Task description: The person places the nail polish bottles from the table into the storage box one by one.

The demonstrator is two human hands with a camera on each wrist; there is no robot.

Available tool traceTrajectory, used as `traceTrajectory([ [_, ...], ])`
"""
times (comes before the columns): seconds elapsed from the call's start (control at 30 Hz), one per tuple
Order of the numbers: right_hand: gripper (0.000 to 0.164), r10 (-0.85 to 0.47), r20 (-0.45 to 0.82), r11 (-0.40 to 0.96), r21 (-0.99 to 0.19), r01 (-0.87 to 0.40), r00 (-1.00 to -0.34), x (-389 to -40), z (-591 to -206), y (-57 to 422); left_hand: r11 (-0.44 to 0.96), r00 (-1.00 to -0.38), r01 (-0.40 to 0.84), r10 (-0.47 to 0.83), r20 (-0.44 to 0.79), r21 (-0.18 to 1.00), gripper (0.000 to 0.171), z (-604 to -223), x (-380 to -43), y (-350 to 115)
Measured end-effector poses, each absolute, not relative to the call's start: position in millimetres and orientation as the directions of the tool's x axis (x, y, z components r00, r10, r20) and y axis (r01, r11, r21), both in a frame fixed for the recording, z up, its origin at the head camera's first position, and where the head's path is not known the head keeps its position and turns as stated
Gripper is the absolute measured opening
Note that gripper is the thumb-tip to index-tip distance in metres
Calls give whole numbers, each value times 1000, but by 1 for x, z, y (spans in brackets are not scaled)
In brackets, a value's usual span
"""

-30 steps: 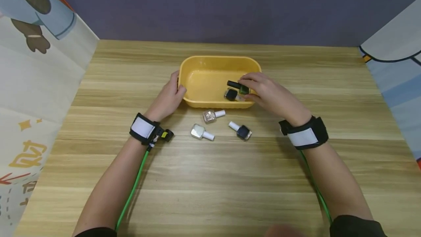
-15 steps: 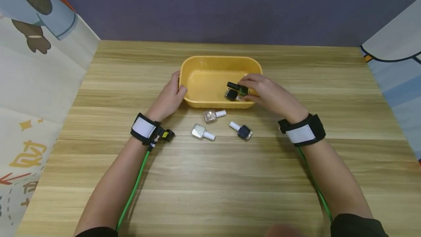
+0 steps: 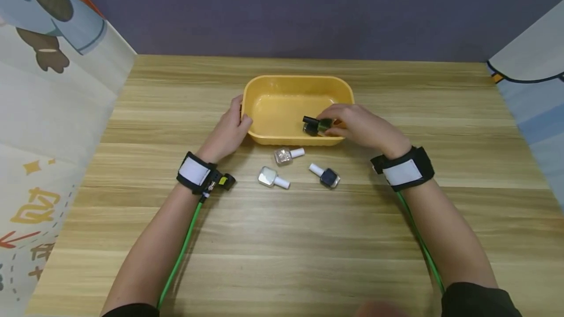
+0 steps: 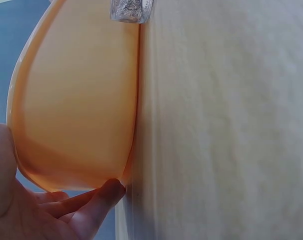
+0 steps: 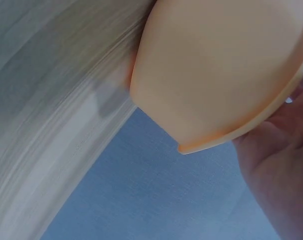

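Observation:
My left hand (image 3: 226, 131) grips the left end of a yellow plastic basin (image 3: 286, 140), thumb at the rim and the other fingers curled under its end in the left wrist view. Inside the basin's right end, my right hand (image 3: 363, 126) pinches a green nail polish bottle (image 3: 325, 124) whose black cap points left. Just beneath it lies a dark nail polish bottle (image 3: 310, 130), partly covered by the green one. The basin's wall (image 5: 211, 70) blocks most of the right hand's fingers in the right wrist view.
In front of the basin, a glitter nail polish bottle (image 3: 283, 156), a white nail polish bottle (image 3: 267, 176) and a navy nail polish bottle (image 3: 329, 178) lie on the wooden table (image 3: 273, 238). A dark wall (image 3: 299, 9) stands behind the table.
My right hand has lowered slightly with the green nail polish bottle, which now sits closer over the dark one. The left hand keeps its grip on the basin.

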State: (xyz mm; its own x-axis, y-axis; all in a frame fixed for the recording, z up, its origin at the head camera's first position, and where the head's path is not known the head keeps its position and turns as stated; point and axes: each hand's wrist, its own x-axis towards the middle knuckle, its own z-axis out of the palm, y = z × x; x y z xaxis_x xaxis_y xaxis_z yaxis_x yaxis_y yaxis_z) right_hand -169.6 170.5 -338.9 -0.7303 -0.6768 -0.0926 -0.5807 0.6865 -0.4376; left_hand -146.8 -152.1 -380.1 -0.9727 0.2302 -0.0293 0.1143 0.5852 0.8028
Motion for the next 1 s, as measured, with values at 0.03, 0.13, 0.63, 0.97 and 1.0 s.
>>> traceTrajectory([
  [0.03,38,-676,-97,688,-439,-579,-730,-170,-339,170,585,-973,114,231,-30,803,60,-380,-147,-152],
  [0.13,38,-671,-108,693,-440,-570,-733,-169,-339,170,581,-972,118,235,-27,806,59,-379,-146,-152],
  [0.63,35,-686,-104,681,-442,-584,-720,-167,-338,168,584,-972,110,232,-36,805,59,-377,-145,-155],
  [0.97,32,-705,-51,660,-412,-628,-707,-165,-336,167,587,-972,107,231,-40,803,59,-377,-145,-156],
  [1.0,31,-703,-43,661,-410,-629,-710,-165,-335,167,586,-972,107,232,-40,803,59,-377,-145,-156],
])
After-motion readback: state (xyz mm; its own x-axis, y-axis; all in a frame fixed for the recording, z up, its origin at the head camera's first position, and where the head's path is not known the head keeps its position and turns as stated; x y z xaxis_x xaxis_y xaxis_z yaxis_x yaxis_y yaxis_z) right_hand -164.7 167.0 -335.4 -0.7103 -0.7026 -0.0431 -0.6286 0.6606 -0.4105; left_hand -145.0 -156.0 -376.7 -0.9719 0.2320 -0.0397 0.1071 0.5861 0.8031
